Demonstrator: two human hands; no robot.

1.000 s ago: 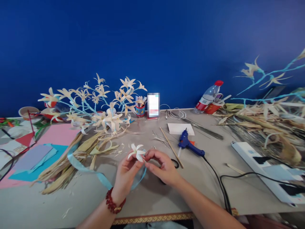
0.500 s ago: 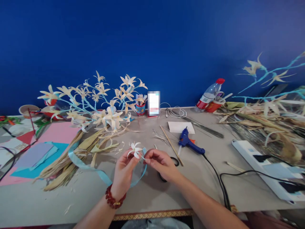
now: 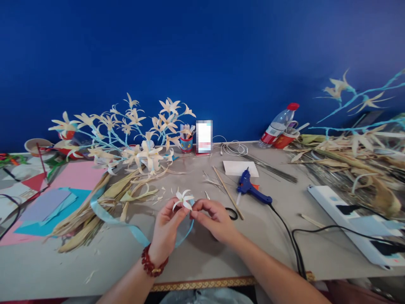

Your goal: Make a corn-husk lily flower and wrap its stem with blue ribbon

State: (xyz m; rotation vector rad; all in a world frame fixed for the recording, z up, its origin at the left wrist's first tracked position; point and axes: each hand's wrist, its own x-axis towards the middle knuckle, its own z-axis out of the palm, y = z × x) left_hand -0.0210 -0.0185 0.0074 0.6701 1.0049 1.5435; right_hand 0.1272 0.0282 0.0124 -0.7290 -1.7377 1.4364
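A small white handmade flower (image 3: 183, 200) with narrow curling petals sits at the fingertips of my left hand (image 3: 167, 223), which is closed on its base. A red bead bracelet circles that wrist. My right hand (image 3: 215, 217) pinches at a light blue ribbon (image 3: 190, 230) just right of the flower; the exact grip is partly hidden by the fingers. The ribbon loops down behind my left wrist and on to the left over the table. Scissors (image 3: 232, 214) lie mostly covered under my right hand, a black handle and the tip showing.
A blue glue gun (image 3: 253, 190) with a black cord rests at right, near a wooden stick (image 3: 228, 192) and a white power strip (image 3: 351, 223). Dried husks (image 3: 95, 211), coloured paper (image 3: 52, 207) and a flower branch (image 3: 126, 139) occupy the left. A bottle (image 3: 278, 126) leans at the back.
The flower has shifted slightly right and turned between my fingers, closer to my right fingertips. Both hands stay close together in nearly the same place.
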